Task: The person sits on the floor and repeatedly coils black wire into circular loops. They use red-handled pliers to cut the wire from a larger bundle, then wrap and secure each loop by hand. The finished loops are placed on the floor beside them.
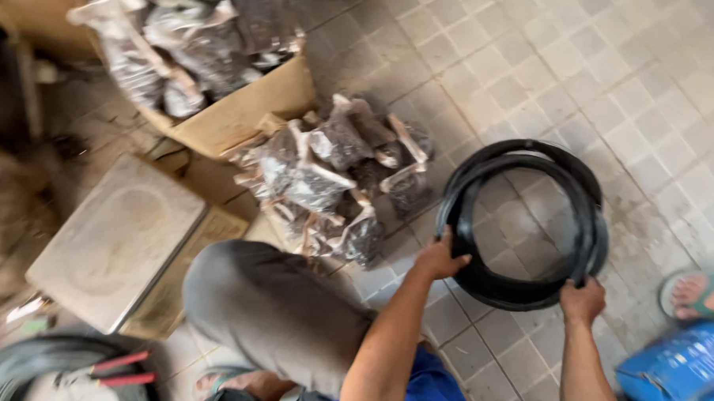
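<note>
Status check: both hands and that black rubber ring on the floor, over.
Left hand and right hand both gripping the black rubber ring, near edge. Ring lies on tiled floor. Pile of clear filled bags close on its left, not touching.

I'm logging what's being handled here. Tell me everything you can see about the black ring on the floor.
The black ring is a coil of several flat, glossy loops, rubber or plastic by its look, lying nearly flat on the tiled floor. Tiles show through its open middle. The left hand grips its near-left edge and the right hand its near-right edge. It lies just right of a pile of bags.
</note>
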